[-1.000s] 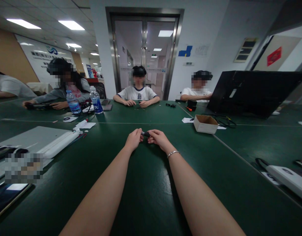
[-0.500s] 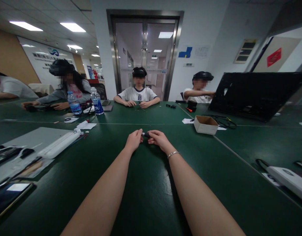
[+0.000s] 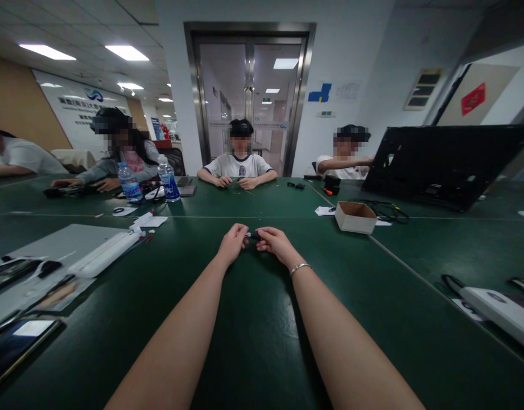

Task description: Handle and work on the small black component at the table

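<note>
Between my two hands is a small dark stick-like object (image 3: 252, 235) with a silvery part toward its left end; its exact kind is too small to make out. My left hand (image 3: 234, 242) pinches the silvery end between thumb and fingers. On the dark end, my right hand (image 3: 273, 240) is closed in the same way, with a metal bracelet (image 3: 301, 268) around that wrist. Both hands are held at the middle of the green table (image 3: 253, 330), and the fingers cover much of the object.
An open cardboard box (image 3: 356, 223) stands to the right, beside cables (image 3: 392, 212) and a large black monitor (image 3: 445, 165). At left lie a phone (image 3: 20, 347), a grey laptop-like sheet (image 3: 69, 239) and a white tube (image 3: 108, 250). Bottles (image 3: 168, 182) and several people are beyond.
My hands keep nearly the same place and grip on the small stick. The view has shifted slightly. The person at the left has moved a hand a little to the right.
</note>
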Demonstrator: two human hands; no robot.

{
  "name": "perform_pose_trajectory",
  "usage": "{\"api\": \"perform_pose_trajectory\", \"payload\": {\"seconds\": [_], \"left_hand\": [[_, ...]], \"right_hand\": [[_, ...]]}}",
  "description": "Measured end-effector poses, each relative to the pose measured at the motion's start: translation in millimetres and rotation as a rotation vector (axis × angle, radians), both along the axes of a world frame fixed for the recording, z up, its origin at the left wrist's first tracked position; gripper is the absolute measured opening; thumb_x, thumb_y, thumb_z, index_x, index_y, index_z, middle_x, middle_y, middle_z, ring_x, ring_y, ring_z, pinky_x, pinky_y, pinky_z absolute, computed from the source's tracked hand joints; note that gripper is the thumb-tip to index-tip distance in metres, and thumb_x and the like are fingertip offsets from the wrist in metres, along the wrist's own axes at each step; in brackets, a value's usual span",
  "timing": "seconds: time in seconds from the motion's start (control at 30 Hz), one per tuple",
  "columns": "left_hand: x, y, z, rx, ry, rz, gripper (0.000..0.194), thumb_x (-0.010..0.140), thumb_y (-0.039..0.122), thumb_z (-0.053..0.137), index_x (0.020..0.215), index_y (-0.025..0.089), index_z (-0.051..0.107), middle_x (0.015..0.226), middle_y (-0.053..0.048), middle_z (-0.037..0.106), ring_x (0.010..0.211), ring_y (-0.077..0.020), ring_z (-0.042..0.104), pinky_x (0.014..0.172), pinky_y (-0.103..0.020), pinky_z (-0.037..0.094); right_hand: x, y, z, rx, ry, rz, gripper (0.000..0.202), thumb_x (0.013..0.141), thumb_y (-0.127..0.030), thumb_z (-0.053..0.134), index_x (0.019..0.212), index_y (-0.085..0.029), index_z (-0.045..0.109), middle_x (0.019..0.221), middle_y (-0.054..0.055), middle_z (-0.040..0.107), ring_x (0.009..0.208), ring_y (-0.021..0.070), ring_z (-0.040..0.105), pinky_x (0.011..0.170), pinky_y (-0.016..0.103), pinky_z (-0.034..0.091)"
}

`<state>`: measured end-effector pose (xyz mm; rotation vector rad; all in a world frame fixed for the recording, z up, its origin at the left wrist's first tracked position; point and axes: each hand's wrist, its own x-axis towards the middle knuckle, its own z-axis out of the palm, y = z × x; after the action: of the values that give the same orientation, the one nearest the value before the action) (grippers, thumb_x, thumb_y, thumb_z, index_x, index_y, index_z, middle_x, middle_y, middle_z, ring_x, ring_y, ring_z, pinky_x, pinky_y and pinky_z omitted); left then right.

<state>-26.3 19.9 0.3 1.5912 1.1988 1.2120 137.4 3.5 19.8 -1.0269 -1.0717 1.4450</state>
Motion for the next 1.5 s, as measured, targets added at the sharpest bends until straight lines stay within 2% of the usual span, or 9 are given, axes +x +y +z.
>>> {"api": "perform_pose_trajectory", "payload": {"seconds": [0.13, 0.4, 0.53, 0.67, 0.8, 0.93, 1.03, 1.2, 1.5], "left_hand": [[-0.4, 2.1, -3.1, 0.034, 0.031, 0.01, 0.021, 0.084, 0.03, 0.05, 0.099, 0.019, 0.06, 0.07, 0.001, 0.055, 0.059, -0.0112, 0.051, 0.055, -0.022, 0.039], [1.4, 2.9, -2.9, -0.005, -0.005, -0.004, 0.021, 0.085, 0.028, 0.049, 0.101, 0.02, 0.059, 0.071, 0.001, 0.057, 0.057, -0.0105, 0.05, 0.054, -0.021, 0.038], [1.3, 3.3, -2.8, -0.018, 0.026, -0.009, 0.025, 0.09, 0.034, 0.042, 0.1, 0.019, 0.06, 0.064, 0.002, 0.055, 0.054, -0.0112, 0.049, 0.052, -0.022, 0.037], [0.3, 4.0, -4.5, -0.026, 0.026, -0.005, 0.022, 0.087, 0.028, 0.045, 0.101, 0.019, 0.06, 0.07, 0.001, 0.058, 0.056, -0.0104, 0.05, 0.054, -0.021, 0.038], [-0.3, 4.1, -4.9, -0.009, 0.044, -0.009, 0.026, 0.089, 0.034, 0.043, 0.101, 0.019, 0.06, 0.065, 0.002, 0.055, 0.054, -0.0113, 0.048, 0.051, -0.022, 0.036], [-0.6, 3.3, -3.4, -0.025, 0.029, -0.008, 0.023, 0.085, 0.03, 0.047, 0.1, 0.019, 0.061, 0.072, 0.001, 0.059, 0.058, -0.0111, 0.051, 0.055, -0.022, 0.039], [-0.9, 2.8, -2.6, -0.016, 0.053, -0.033, 0.028, 0.088, 0.038, 0.045, 0.1, 0.019, 0.061, 0.067, 0.001, 0.057, 0.056, -0.012, 0.051, 0.053, -0.023, 0.038], [0.7, 1.9, -1.2, -0.015, 0.032, -0.026, 0.024, 0.084, 0.032, 0.049, 0.099, 0.018, 0.061, 0.074, -0.001, 0.06, 0.067, -0.0134, 0.056, 0.058, -0.023, 0.041], [0.2, 2.1, -2.1, -0.014, 0.078, -0.028, 0.028, 0.086, 0.041, 0.047, 0.095, 0.019, 0.062, 0.067, 0.001, 0.059, 0.06, -0.0127, 0.053, 0.056, -0.024, 0.039]], "right_hand": [[0.4, 0.4, -1.0, 0.01, 0.01, 0.019, 0.005, 0.09, -0.008, 0.061, 0.089, -0.011, 0.064, 0.064, 0.003, 0.064, 0.049, 0.0106, 0.061, 0.05, 0.019, 0.056], [1.3, 2.1, -3.1, 0.008, 0.013, 0.02, 0.004, 0.089, -0.01, 0.061, 0.09, -0.011, 0.065, 0.063, 0.003, 0.064, 0.049, 0.0109, 0.061, 0.051, 0.02, 0.056], [0.8, 2.3, -2.8, 0.005, 0.011, 0.01, 0.002, 0.088, -0.01, 0.063, 0.089, -0.011, 0.065, 0.063, 0.003, 0.064, 0.048, 0.0109, 0.061, 0.051, 0.02, 0.056], [0.6, 1.0, -1.4, 0.001, 0.002, 0.003, 0.002, 0.088, -0.011, 0.064, 0.09, -0.011, 0.065, 0.062, 0.002, 0.063, 0.048, 0.0109, 0.062, 0.052, 0.021, 0.057], [0.9, 0.3, -0.8, 0.001, 0.0, 0.005, 0.003, 0.089, -0.01, 0.062, 0.09, -0.011, 0.065, 0.062, 0.003, 0.064, 0.049, 0.0112, 0.062, 0.052, 0.021, 0.057], [1.7, 1.5, -2.3, 0.006, 0.002, 0.011, 0.002, 0.089, -0.011, 0.064, 0.09, -0.011, 0.065, 0.062, 0.003, 0.064, 0.049, 0.0113, 0.062, 0.052, 0.021, 0.057], [2.2, 2.6, -4.2, 0.013, -0.001, 0.021, 0.002, 0.09, -0.012, 0.063, 0.09, -0.011, 0.065, 0.062, 0.003, 0.064, 0.05, 0.0114, 0.063, 0.052, 0.02, 0.057], [2.2, 3.1, -4.7, 0.011, 0.0, 0.019, 0.003, 0.091, -0.011, 0.061, 0.091, -0.011, 0.064, 0.064, 0.004, 0.065, 0.049, 0.0108, 0.063, 0.051, 0.019, 0.057], [1.8, 1.2, -2.2, 0.007, -0.002, 0.016, 0.001, 0.089, -0.011, 0.064, 0.089, -0.011, 0.064, 0.062, 0.003, 0.064, 0.048, 0.0109, 0.062, 0.05, 0.019, 0.056]]}}
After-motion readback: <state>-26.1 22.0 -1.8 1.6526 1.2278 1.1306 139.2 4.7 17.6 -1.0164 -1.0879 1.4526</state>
